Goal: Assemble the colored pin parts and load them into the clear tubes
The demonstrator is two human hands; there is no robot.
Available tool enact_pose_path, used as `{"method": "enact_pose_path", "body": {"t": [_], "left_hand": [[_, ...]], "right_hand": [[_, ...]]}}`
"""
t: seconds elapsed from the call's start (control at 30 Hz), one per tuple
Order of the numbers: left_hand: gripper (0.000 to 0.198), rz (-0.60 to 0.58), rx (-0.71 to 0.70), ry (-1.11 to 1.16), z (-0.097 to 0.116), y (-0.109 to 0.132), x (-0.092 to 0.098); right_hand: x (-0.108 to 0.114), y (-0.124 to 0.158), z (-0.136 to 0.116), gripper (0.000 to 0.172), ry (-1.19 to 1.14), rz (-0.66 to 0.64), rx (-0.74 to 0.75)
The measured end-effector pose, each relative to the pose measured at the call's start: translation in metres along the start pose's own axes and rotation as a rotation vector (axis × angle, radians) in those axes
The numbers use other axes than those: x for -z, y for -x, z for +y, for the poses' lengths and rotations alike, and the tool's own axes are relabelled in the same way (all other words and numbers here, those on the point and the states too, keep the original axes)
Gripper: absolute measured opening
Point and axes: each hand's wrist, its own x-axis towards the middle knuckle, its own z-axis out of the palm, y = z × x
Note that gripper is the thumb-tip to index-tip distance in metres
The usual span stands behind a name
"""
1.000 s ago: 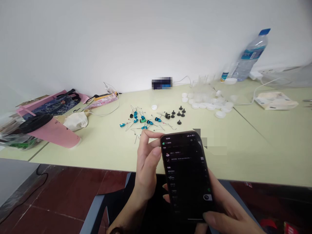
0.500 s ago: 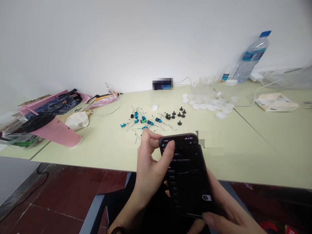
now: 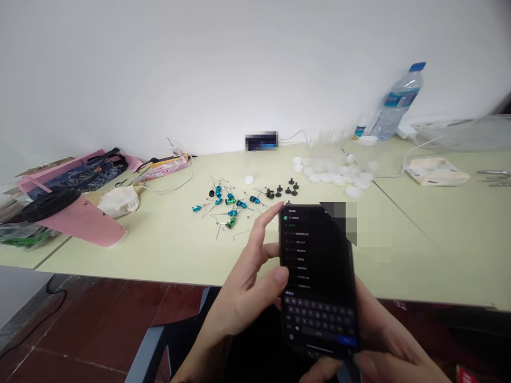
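A black smartphone [image 3: 319, 276] is held upright before me, its dark screen showing a list with a keyboard below. My left hand [image 3: 255, 282] grips its left side, thumb along the edge and a fingertip at the top corner. At the lower right, my right hand [image 3: 383, 340] supports the phone, thumb near the bottom corner and fingers partly hidden behind it. Beyond the phone, several small blue and green metal parts with thin wires [image 3: 231, 205] lie scattered on the table. Several black screw-like pieces [image 3: 288, 190] stand to their right.
White round lids [image 3: 337, 178] and clear containers [image 3: 327, 149] cluster at the back right, near a water bottle [image 3: 399, 103]. A pink cup [image 3: 88, 215] leans at left beside a cloth pouch [image 3: 120, 201]. The pale table [image 3: 159, 250] meets a white wall.
The screen now shows a keyboard and a different list. My left thumb has moved from the top of the screen down to its left edge. The phone sits slightly further right and more upright.
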Motion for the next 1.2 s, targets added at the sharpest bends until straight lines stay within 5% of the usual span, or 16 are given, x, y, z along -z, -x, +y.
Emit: {"method": "enact_pose_path", "body": {"t": [0.37,1.2], "left_hand": [[0.087,-0.163,0.024,-0.162,-0.001,-0.002,0.009],[0.094,-0.186,0.008,-0.284,-0.003,0.005,0.008]], "right_hand": [[-0.001,-0.002,-0.001,0.088,-0.173,0.062,0.013],[0.004,-0.006,-0.005,0.08,-0.105,-0.006,-0.001]]}}
